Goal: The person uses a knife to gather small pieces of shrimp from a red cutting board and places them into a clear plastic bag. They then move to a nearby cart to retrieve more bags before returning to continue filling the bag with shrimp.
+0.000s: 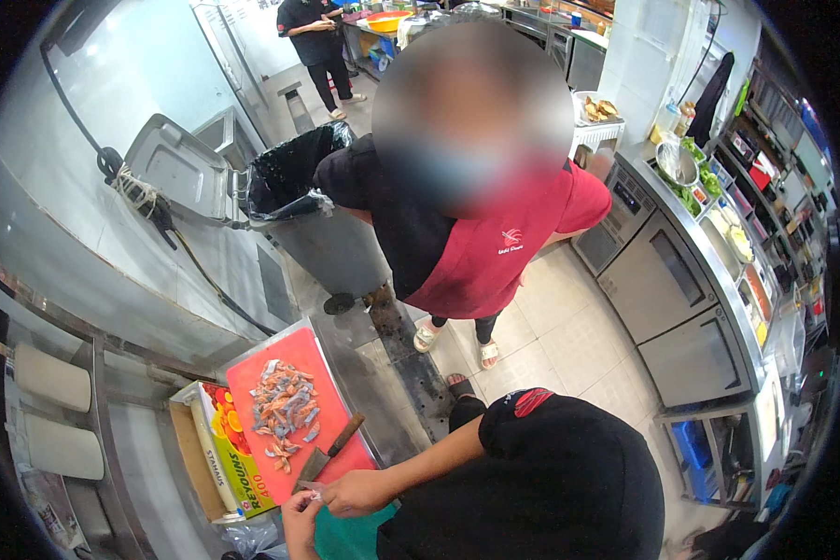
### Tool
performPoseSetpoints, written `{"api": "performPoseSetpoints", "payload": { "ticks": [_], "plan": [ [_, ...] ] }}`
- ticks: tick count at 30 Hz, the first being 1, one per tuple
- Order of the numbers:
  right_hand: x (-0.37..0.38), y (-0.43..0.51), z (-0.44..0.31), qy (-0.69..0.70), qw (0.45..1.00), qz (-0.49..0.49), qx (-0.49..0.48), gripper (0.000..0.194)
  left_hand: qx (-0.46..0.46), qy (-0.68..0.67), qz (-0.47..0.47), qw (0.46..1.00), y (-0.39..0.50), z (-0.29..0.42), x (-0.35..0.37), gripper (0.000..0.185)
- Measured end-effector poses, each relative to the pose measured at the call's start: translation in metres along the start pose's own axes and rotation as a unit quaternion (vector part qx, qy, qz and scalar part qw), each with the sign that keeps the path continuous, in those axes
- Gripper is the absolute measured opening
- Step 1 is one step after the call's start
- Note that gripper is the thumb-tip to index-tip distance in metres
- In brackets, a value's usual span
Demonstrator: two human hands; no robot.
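Note:
My left hand (301, 519) and my right hand (355, 493) meet at the near edge of a red cutting board (343, 448), fingertips pinching a small piece of clear plastic (313, 489) between them. Just beyond them on the board lies a knife (313, 465), its dark wooden handle pointing away from me. Chopped salmon pieces with grey skin (285, 402) form a loose pile farther up the board. A green apron or cloth (355, 535) shows below my hands.
A cling film box (241, 455) with a roll inside stands against the board's left side. A co-worker in red and black (483, 259) stands across, beside an open lidded bin (322, 238). Another person (315, 42) is farther back. A steel counter with ingredient trays (672, 280) runs along the right.

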State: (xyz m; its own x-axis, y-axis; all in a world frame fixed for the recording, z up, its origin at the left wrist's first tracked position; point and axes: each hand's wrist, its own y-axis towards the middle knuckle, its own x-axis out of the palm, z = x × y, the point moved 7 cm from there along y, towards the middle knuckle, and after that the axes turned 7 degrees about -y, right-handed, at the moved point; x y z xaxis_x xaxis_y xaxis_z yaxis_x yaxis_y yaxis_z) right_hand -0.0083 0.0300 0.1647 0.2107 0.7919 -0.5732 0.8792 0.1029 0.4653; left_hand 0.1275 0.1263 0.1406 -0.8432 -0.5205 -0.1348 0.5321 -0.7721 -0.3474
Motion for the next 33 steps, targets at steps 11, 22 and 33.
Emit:
{"api": "performPoseSetpoints", "payload": {
  "ticks": [11, 22, 33],
  "plan": [
    [-0.002, 0.016, -0.009, -0.037, 0.998, -0.037, -0.038, 0.017, 0.057, -0.103, 0.109, 0.987, -0.025, -0.009, -0.027, 0.008],
    [-0.024, 0.046, -0.024, -0.054, 0.994, -0.016, -0.092, 0.02, 0.159, 0.115, 0.203, 0.959, -0.067, 0.037, -0.017, 0.006],
    [-0.015, 0.04, -0.028, -0.063, 0.995, -0.039, -0.071, 0.016, 0.167, 0.419, 0.182, 0.874, -0.072, 0.081, 0.012, 0.014]
  ]
}}
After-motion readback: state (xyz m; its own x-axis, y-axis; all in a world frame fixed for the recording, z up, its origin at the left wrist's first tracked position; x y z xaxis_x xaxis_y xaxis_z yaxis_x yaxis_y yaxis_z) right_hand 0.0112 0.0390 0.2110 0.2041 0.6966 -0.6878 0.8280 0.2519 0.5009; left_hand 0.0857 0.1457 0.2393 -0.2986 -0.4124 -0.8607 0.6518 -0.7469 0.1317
